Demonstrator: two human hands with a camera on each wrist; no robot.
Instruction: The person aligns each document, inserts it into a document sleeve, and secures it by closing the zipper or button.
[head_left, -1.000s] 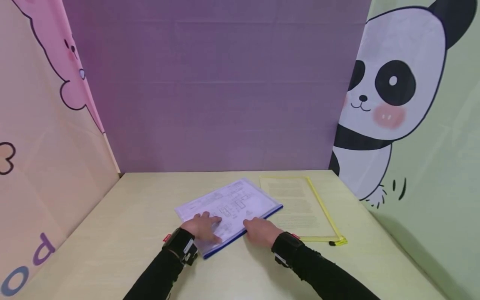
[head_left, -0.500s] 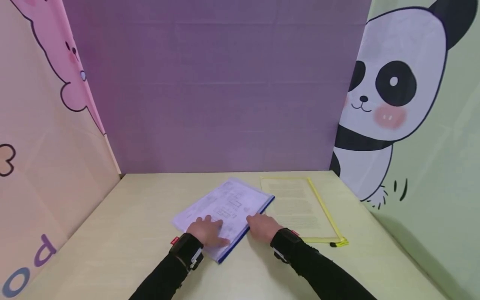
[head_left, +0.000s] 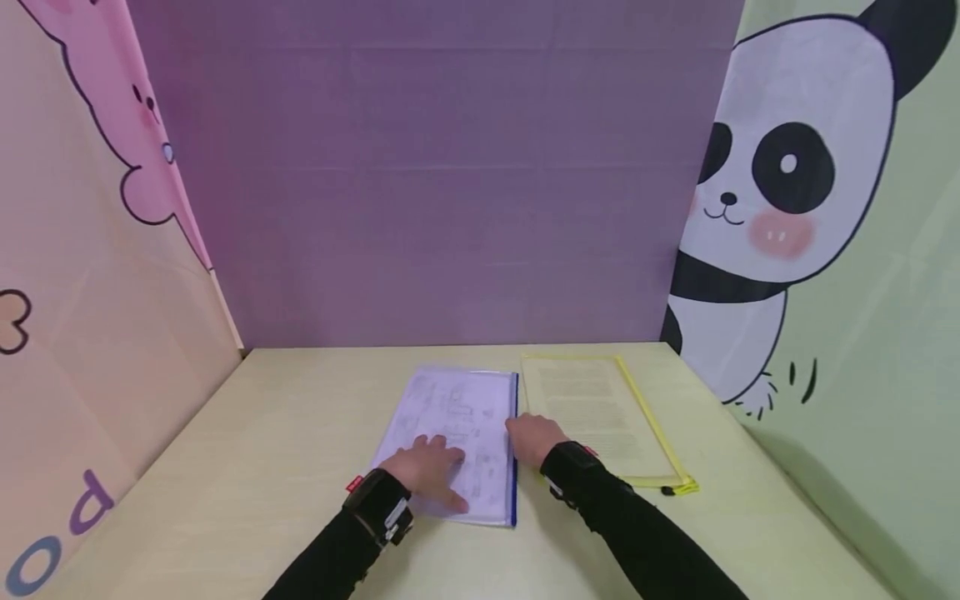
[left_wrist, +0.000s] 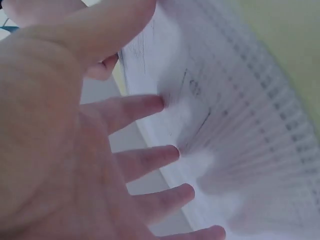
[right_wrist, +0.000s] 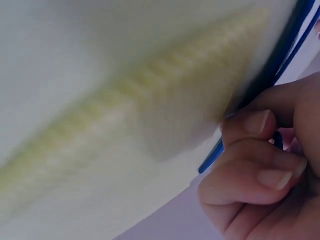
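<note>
A clear report folder [head_left: 457,408] holding printed sheets lies upright on the table in the head view, its blue spine [head_left: 514,492] along the right side. My left hand [head_left: 426,468] rests on its lower left part, fingers spread. In the left wrist view, the fingertips [left_wrist: 172,151] touch the printed page, which is blurred. My right hand [head_left: 535,439] grips the folder at the middle of the blue spine. The right wrist view shows the fingers [right_wrist: 250,170] curled round the blue strip [right_wrist: 212,157].
To the right lies a clear zip pouch [head_left: 577,408] with yellow edging and a printed sheet inside; my right hand overlaps its left side. The pale wooden table [head_left: 300,433] meets a purple wall panel [head_left: 442,183] at the back. A panda picture [head_left: 780,158] covers the right wall.
The folder has turned anticlockwise, from slanting to nearly square with the table, its blue spine swinging to the right side. My left hand has shifted slightly right; my right hand moved slightly up and right.
</note>
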